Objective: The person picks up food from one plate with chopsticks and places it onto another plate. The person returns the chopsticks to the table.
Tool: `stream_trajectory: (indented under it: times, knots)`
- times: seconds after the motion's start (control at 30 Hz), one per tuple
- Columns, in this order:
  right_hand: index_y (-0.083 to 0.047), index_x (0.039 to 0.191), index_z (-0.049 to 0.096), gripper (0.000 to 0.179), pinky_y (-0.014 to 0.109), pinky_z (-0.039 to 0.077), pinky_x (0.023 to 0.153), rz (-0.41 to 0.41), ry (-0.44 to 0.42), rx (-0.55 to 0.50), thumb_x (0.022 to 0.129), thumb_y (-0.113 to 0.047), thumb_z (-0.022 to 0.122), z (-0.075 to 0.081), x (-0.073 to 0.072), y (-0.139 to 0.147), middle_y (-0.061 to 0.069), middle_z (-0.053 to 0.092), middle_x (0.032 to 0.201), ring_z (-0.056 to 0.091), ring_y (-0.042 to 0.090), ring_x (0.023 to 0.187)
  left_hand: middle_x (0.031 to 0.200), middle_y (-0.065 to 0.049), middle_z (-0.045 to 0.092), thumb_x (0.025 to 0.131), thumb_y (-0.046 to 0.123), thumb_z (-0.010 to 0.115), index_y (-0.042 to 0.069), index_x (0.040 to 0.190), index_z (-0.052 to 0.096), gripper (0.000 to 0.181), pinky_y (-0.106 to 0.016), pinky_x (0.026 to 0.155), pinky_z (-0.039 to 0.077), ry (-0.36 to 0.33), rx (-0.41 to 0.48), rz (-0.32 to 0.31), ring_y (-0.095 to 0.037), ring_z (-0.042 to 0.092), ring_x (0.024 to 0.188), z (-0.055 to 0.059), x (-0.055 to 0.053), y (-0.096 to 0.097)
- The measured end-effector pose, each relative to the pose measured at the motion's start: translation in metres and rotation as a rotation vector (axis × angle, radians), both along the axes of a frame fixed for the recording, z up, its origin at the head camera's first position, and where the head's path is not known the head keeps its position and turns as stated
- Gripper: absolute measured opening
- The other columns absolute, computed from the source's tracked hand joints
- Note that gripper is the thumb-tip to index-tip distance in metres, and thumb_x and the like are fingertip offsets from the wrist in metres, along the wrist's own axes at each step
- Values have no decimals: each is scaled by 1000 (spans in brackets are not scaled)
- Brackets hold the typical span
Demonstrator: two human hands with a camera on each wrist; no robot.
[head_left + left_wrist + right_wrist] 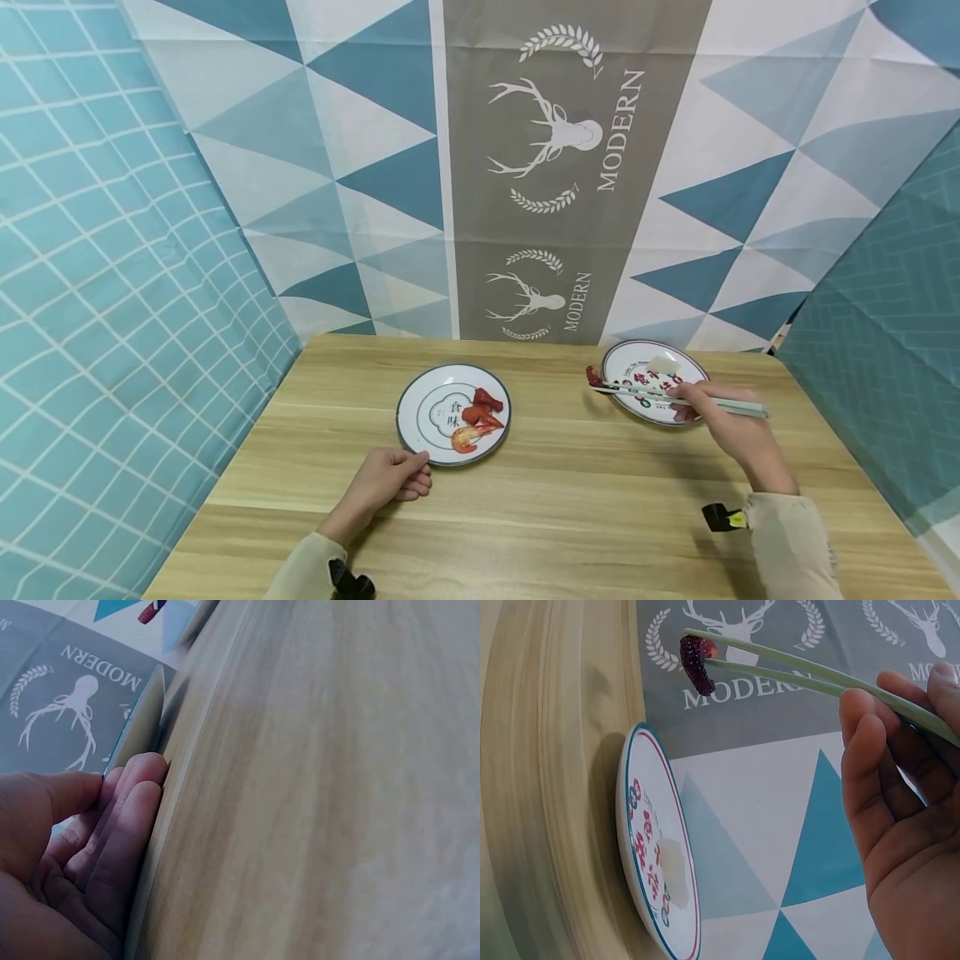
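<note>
My right hand [723, 417] grips a pair of pale green chopsticks [802, 679]. Between their tips they hold a dark red, bumpy piece of food [696, 666], raised above the table beside the left rim of the right plate [622, 358]. A flat whitish piece [673, 871] lies on that plate, and a reddish piece [682, 412] shows near its front rim, partly behind the hand. My left hand [390, 479] pinches the near rim of the left plate [416, 412] between thumb and fingers. On it lie a shrimp [468, 437] and red pieces of food [486, 402].
Both plates stand on a wood-grain table [525, 517]. A patterned cloth [390, 167] with deer prints hangs behind it. Blue tiled sheets close in the left side [112, 292] and the right side [885, 333].
</note>
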State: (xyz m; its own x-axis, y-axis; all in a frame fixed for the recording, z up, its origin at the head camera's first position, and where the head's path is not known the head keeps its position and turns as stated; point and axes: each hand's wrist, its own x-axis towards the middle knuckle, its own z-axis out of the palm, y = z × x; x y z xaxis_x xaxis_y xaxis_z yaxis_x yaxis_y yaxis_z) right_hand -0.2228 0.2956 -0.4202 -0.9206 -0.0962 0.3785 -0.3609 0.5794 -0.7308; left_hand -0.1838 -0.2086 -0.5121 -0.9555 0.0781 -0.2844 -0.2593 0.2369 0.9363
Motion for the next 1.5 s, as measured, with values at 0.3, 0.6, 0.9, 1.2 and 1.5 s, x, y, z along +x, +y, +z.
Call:
stream_trajectory:
  times: [0.3, 0.6, 0.9, 1.2, 1.5]
  knots:
    - [-2, 103, 78, 38, 21, 59, 66, -7, -26, 10, 109, -29, 53, -6, -1, -8, 12, 76, 82, 69, 8, 72, 77, -7, 76, 103, 30, 64, -5, 93, 74, 38, -27, 65, 64, -8, -17, 12, -12, 73, 66, 1, 1, 0]
    - [0, 106, 78, 38, 23, 58, 66, -22, -23, 28, 109, -28, 52, -6, -1, -10, -6, 76, 81, 69, 7, 74, 77, -7, 76, 104, 29, 63, -6, 94, 74, 38, -26, 65, 64, -4, -7, 14, -12, 72, 66, 2, 2, 0]
    - [-3, 107, 79, 39, 20, 56, 67, -42, -43, 27, 109, -31, 52, 1, 2, -11, -2, 77, 84, 69, 5, 76, 77, -7, 76, 104, 30, 63, -6, 94, 74, 38, -26, 64, 64, -3, -7, 8, -12, 73, 66, 3, 2, 0]
    - [-4, 110, 78, 42, 16, 53, 68, -51, -60, 71, 110, -35, 50, 2, 2, -9, 8, 78, 89, 69, 4, 78, 76, -7, 76, 103, 29, 64, -6, 93, 74, 37, -27, 64, 64, -2, -11, 7, -12, 72, 65, 3, 1, 2]
    - [-3, 109, 78, 41, 16, 53, 67, -53, -58, 97, 110, -34, 50, 3, 2, -12, 11, 78, 91, 68, 3, 77, 77, -7, 76, 103, 30, 64, -5, 94, 74, 37, -27, 65, 65, 2, -3, 3, -12, 73, 66, 2, 1, 0]
